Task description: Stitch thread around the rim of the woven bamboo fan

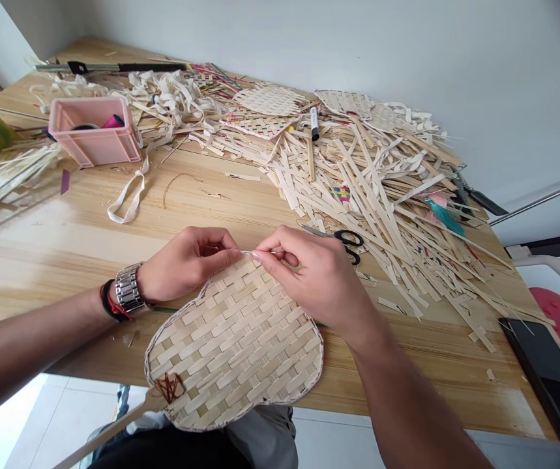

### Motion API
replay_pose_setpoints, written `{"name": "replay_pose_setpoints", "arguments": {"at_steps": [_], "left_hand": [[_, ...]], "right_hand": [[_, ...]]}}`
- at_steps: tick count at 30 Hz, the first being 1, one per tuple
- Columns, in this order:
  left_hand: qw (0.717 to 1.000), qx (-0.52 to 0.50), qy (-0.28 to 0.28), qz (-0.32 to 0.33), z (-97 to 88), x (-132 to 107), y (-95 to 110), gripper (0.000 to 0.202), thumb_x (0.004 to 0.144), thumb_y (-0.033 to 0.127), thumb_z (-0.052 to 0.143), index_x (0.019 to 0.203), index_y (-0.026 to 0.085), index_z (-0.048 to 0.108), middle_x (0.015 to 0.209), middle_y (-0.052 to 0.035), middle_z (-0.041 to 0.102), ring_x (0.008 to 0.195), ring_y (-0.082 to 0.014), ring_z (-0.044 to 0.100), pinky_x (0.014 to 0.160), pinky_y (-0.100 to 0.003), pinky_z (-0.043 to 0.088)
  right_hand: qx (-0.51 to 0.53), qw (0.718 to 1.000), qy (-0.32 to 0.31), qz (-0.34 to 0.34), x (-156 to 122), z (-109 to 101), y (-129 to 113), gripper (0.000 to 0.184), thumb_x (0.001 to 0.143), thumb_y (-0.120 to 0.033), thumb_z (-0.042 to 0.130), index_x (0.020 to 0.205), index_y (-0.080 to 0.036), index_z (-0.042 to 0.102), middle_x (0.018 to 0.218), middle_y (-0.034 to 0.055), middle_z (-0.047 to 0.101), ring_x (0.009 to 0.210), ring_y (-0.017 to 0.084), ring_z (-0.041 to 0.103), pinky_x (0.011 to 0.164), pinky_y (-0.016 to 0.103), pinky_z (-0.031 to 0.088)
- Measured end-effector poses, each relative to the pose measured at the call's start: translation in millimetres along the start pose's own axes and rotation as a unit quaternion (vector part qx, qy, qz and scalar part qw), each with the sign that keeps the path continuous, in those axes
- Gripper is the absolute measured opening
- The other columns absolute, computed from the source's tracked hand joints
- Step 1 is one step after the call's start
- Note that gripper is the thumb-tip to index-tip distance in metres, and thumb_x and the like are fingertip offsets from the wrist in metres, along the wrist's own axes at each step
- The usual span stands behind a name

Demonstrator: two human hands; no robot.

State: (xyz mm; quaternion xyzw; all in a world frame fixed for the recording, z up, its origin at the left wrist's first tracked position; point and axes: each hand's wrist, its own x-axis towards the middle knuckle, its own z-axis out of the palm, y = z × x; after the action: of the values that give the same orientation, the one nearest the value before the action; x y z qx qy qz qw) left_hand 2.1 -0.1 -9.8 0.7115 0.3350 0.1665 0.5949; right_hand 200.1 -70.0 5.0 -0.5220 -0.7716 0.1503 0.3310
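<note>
The thumb and fingers of the left hand [189,266] and of the right hand [316,280] pinch the far rim of a woven fan [240,345], their tips close together with a short, pale stretch of rim showing between them. The fan lies in front of the person, its near part reaching past the near edge of the wooden table [196,202] and over the lap.

The weave looks finished: the broad strips fill the whole leaf. A twisted, dark-flecked edge binding [322,352] runs along the left, right and near sides. The handle [108,433] is fixed at the near left corner by a crisscross lashing of reddish-brown thread [168,387], so that joint seems done as well. What appears left is the rim at the far side, where the fingers work; they hide part of it, so I cannot tell whether the binding there is closed.

Just beyond the right hand lie black-handled scissors [332,235]. Farther right spreads a heap of loose flat strips [372,195], and at the far side lie other woven panels [270,99]. A pink plastic basket [96,146] stands far left, with a white ribbon loop [128,198] nearer; a smartphone [546,378] lies near right.
</note>
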Motion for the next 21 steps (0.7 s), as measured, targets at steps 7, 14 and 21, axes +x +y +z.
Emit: {"name": "replay_pose_setpoints", "arguments": {"at_steps": [7,14,21], "left_hand": [[1.0,-0.013,-0.002,0.012,-0.6,-0.4,0.9,0.024,0.09,0.031,0.058,0.079,0.01,0.063,0.062,0.0034,0.046,0.055,-0.0074,0.036,0.048,-0.02,0.028],[1.0,-0.009,0.012,0.022,0.7,0.9,-2.3,0.026,0.089,0.032,0.06,0.078,0.01,0.064,0.062,0.0023,0.049,0.056,-0.0078,0.038,0.049,-0.021,0.028],[0.999,-0.011,0.023,0.025,0.9,0.3,-4.6,0.025,0.088,0.033,0.062,0.079,0.01,0.068,0.064,0.0,0.056,0.056,-0.0088,0.042,0.05,-0.021,0.03]], "right_hand": [[0.005,0.996,0.054,-0.076,2.7,6.4,-0.3,0.014,0.092,-0.015,0.063,0.077,-0.013,0.062,0.071,0.0019,0.06,0.069,0.011,0.051,0.066,0.025,0.042],[-0.049,0.987,0.054,-0.146,4.5,12.4,1.1,0.018,0.091,-0.012,0.061,0.073,-0.014,0.059,0.068,0.0038,0.061,0.069,0.015,0.047,0.067,0.03,0.041],[-0.066,0.986,0.053,-0.147,5.3,16.2,0.7,0.023,0.095,-0.016,0.056,0.072,-0.016,0.059,0.067,0.0036,0.06,0.069,0.016,0.048,0.065,0.029,0.041]]}}
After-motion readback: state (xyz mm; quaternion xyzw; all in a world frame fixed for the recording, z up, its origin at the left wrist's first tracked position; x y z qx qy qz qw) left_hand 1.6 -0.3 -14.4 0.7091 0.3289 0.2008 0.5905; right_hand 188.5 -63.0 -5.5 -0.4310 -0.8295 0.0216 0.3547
